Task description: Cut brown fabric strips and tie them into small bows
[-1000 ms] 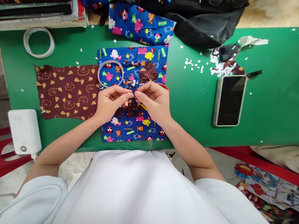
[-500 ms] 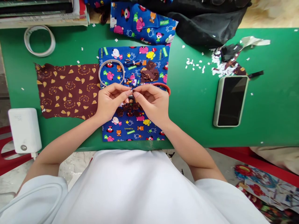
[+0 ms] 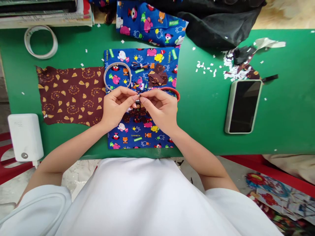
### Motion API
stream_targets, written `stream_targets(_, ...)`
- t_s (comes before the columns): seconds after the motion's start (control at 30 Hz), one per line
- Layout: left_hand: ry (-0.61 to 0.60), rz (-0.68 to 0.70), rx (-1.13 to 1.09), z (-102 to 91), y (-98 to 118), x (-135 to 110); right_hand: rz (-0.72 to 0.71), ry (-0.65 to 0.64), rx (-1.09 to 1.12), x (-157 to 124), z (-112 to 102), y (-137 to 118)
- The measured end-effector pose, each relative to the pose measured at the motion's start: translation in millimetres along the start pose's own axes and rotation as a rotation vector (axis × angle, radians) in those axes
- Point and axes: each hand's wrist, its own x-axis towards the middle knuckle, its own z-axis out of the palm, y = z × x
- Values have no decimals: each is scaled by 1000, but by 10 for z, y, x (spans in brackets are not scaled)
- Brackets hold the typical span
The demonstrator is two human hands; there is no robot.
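My left hand (image 3: pixel 116 106) and my right hand (image 3: pixel 159 108) meet fingertip to fingertip over a blue cartoon-print cloth (image 3: pixel 137 131) on the green table (image 3: pixel 201 114). Both pinch one tiny dark piece (image 3: pixel 139 96) between them; it is too small to name. Under the hands lies a heap of small dark red scraps (image 3: pixel 135 115). Just beyond the fingers sit folded brown and blue fabric pieces (image 3: pixel 157 76), a clear tape ring (image 3: pixel 117 76) and a red ring (image 3: pixel 173 91), partly hidden by my right hand.
A brown patterned cloth (image 3: pixel 70 95) lies to the left, a phone (image 3: pixel 243 105) to the right. White paper bits and scraps (image 3: pixel 233 68) sit behind the phone. A second tape roll (image 3: pixel 40 41), more blue cloth (image 3: pixel 150 24), black fabric (image 3: pixel 216 26) and a white charger (image 3: pixel 24 136) surround the spot.
Both hands have risen slightly toward the fabric pieces, still pinching together. Nothing else has moved.
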Motion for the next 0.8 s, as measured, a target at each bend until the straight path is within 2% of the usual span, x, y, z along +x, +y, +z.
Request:
stream_targets(0.2, 3, 1, 37, -5, 6, -6, -37, -3, -15, 2, -5, 3)
stream_targets(0.53, -31, -4, 102, 2, 45, -6, -180, 18, -198, 20, -29, -25)
stream_targets(0.67, -95, 14, 108, 18, 110, -1, -141, -8, -125, 26, -47, -42)
stream_targets(0.8, -174, 73, 147, 10, 130, -17, -44, -5, -13, 24, -47, -66)
